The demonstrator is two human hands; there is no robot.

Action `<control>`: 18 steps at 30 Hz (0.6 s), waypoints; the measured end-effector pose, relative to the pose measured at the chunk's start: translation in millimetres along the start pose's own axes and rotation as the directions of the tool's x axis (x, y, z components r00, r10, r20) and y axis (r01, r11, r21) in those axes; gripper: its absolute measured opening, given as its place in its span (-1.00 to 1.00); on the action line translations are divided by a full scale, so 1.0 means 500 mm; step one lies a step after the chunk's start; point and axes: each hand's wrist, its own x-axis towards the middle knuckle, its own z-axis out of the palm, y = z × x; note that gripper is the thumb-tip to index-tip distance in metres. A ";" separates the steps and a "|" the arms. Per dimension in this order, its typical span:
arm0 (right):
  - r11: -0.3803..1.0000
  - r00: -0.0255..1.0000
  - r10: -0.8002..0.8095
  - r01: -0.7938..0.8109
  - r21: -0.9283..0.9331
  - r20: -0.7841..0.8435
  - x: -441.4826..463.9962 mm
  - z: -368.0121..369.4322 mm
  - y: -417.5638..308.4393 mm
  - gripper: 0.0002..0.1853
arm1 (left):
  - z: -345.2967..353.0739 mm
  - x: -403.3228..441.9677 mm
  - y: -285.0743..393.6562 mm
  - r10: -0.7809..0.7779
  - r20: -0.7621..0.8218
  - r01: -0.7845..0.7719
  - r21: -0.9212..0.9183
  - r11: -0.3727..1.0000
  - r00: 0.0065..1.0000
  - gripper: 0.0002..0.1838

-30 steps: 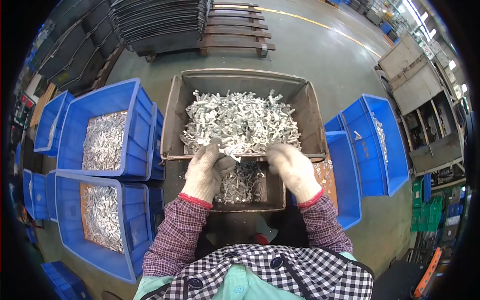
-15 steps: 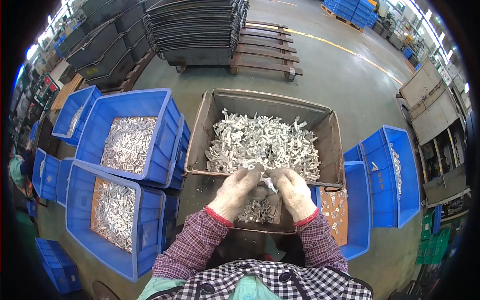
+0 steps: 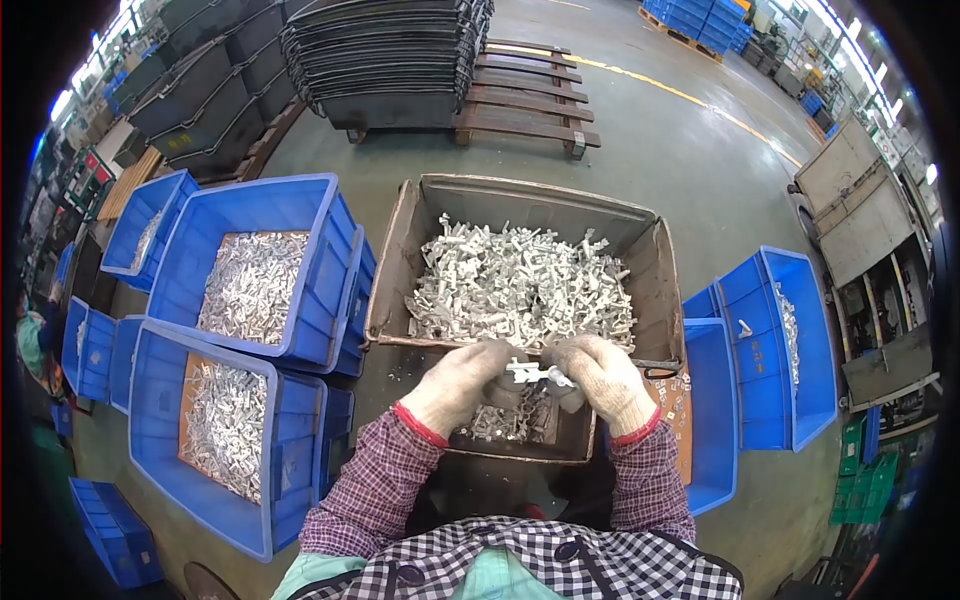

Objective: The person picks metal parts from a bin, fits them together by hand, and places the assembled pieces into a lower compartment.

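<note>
My left hand [image 3: 462,385], in a pale knitted glove with a red cuff, is closed at the near rim of the grey metal bin [image 3: 391,265]. Between its fingertips and those of my right hand [image 3: 603,378] lies a small silvery metal part [image 3: 535,373], gripped from both sides. My right hand wears the same kind of glove and is closed too. The bin holds a heap of similar metal parts [image 3: 525,285]. Below my hands, a smaller tray [image 3: 575,440] contains more small pieces [image 3: 512,420].
Blue crates [image 3: 335,225] with metal parts stand on the left. More blue crates [image 3: 718,400] stand on the right, one with flat pieces on a brown board. Behind the bin are stacked dark bins [image 3: 385,105] and a wooden pallet [image 3: 525,95]. A person's sleeve [image 3: 30,340] shows far left.
My hands have moved slightly apart, and the metal part between them now shows more fully. The whole view has shifted a little.
</note>
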 end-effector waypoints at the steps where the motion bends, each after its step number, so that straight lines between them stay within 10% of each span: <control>1: 1.000 0.998 0.024 -0.025 -0.017 -0.058 -0.006 0.001 -0.016 -0.61 | 0.007 -0.007 0.000 0.016 -0.055 -0.009 0.120 0.993 0.998 -0.48; 4: 0.998 0.997 0.014 -0.019 -0.062 -0.078 -0.006 0.006 -0.019 -0.62 | 0.021 -0.012 0.016 0.000 -0.139 0.047 0.332 0.942 0.990 -0.49; 8: 0.951 0.983 0.120 -0.074 0.299 -0.140 0.000 -0.006 0.011 -0.64 | 0.032 -0.007 0.007 -0.125 -0.116 0.121 -0.035 0.992 0.985 -0.47; 9: 0.938 0.979 0.140 -0.083 0.338 -0.147 -0.001 -0.014 0.003 -0.63 | 0.033 -0.022 0.016 -0.036 -0.083 0.047 0.128 0.991 0.996 -0.51; 10: 0.936 0.978 0.153 -0.097 0.339 -0.143 -0.001 -0.017 0.000 -0.63 | 0.023 -0.015 0.009 0.275 0.055 -0.216 0.771 0.600 0.960 -0.54; 12: 0.928 0.974 0.190 -0.137 0.345 -0.122 -0.007 -0.018 -0.003 -0.63 | 0.052 -0.036 0.018 0.192 -0.130 0.010 0.850 0.526 0.973 -0.56; 15: 0.981 0.988 0.097 -0.074 0.180 -0.124 -0.006 -0.015 -0.013 -0.61 | 0.061 -0.034 0.065 -0.022 -0.303 0.241 0.708 0.663 0.953 -0.51; 18: 0.990 0.993 0.081 -0.069 0.125 -0.086 -0.005 -0.008 -0.005 -0.61 | 0.028 -0.019 0.035 0.069 -0.250 0.104 0.618 0.779 0.966 -0.37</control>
